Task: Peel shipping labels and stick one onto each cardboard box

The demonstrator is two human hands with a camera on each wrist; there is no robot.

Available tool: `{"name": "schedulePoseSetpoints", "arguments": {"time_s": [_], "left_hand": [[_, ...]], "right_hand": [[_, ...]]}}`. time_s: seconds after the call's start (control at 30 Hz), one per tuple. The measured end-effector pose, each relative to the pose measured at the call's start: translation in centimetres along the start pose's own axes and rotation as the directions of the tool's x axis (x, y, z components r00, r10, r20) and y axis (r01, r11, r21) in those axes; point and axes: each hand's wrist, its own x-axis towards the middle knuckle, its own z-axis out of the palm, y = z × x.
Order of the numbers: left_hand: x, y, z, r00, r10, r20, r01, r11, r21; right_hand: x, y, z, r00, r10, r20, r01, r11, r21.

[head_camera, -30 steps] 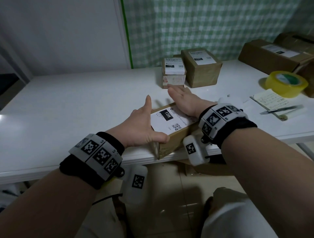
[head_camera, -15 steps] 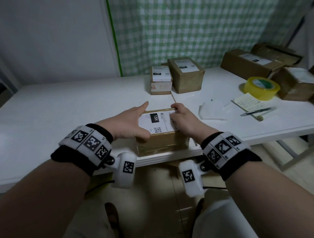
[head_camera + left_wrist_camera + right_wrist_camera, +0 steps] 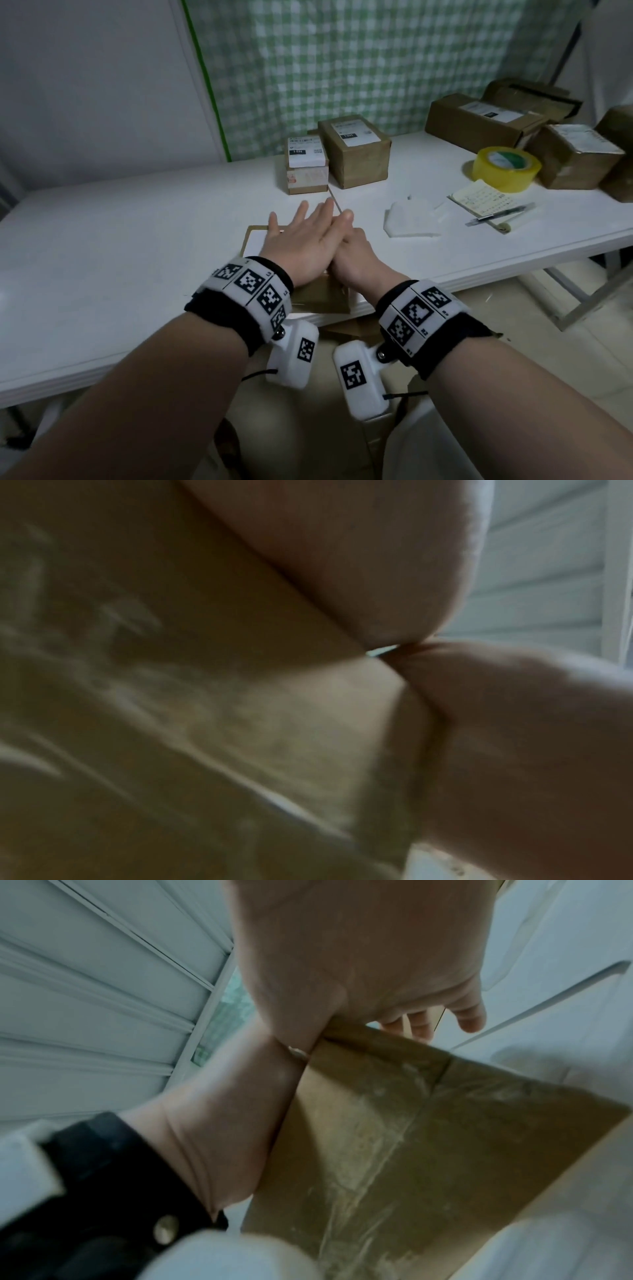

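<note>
A brown cardboard box sits at the near edge of the white table. A white shipping label on its top is mostly covered. My left hand lies flat on the label with straight, spread fingers. My right hand rests on the box's right part, against and partly under the left hand. In the right wrist view the right hand lies over the top edge of the taped box with fingers stretched forward. The left wrist view is blurred and shows the box side under the palm.
Two labelled boxes stand at the back centre. A white crumpled sheet, a notepad with a pen and a yellow tape roll lie to the right. More boxes fill the far right corner.
My left hand has moved from the box's left side onto its top and now lies flat over the label. The right hand has shifted in beside it.
</note>
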Motion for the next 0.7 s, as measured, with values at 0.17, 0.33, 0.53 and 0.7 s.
{"name": "schedulePoseSetpoints", "arguments": {"time_s": [0.17, 0.33, 0.53, 0.7], "left_hand": [[0.1, -1.6, -0.7, 0.999, -0.034, 0.0, 0.034, 0.993, 0.114], [-0.1, -4.1, -1.4, 0.995, -0.088, -0.039, 0.091, 0.992, 0.087], [-1.0, -6.7, -1.9, 0.994, -0.108, -0.021, 0.101, 0.972, -0.213], [-2.7, -7.4, -3.0, 0.987, -0.058, 0.147, 0.085, 0.98, -0.18]], "right_hand": [[-0.1, 0.0, -0.1, 0.992, 0.129, -0.005, -0.128, 0.987, 0.094], [-0.2, -0.3, -0.4, 0.987, 0.159, 0.016, -0.16, 0.98, 0.116], [-0.1, 0.2, -0.3, 0.988, 0.155, 0.028, -0.157, 0.971, 0.18], [0.3, 0.4, -0.2, 0.988, 0.152, 0.011, -0.152, 0.975, 0.159]]}}
